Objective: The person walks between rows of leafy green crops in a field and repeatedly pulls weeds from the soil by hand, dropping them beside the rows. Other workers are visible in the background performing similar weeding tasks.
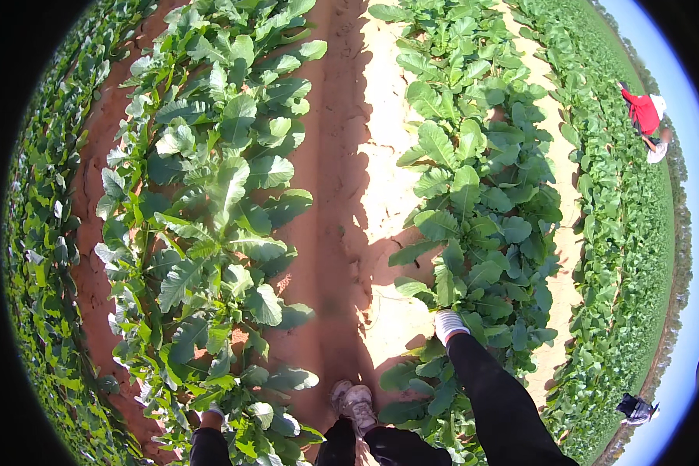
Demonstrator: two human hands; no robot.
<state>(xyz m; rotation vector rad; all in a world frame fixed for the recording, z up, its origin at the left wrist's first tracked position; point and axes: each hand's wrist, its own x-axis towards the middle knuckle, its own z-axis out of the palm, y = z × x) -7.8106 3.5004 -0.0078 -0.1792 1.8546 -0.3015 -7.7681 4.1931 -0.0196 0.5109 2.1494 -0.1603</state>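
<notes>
My right hand, in a white striped knit glove, reaches into the row of leafy green plants on the right. Its fingers are hidden among leaves at the base of a plant, so I cannot tell whether they hold it. Low in the left row of leafy plants, my left hand is mostly covered by foliage. Only its wrist and a little pale glove show past the dark sleeve. What it touches is hidden.
Between the rows runs a sandy furrow, where my light shoes stand. Far right, a person in red bends beside another person. A further person is at lower right. Trees line the field.
</notes>
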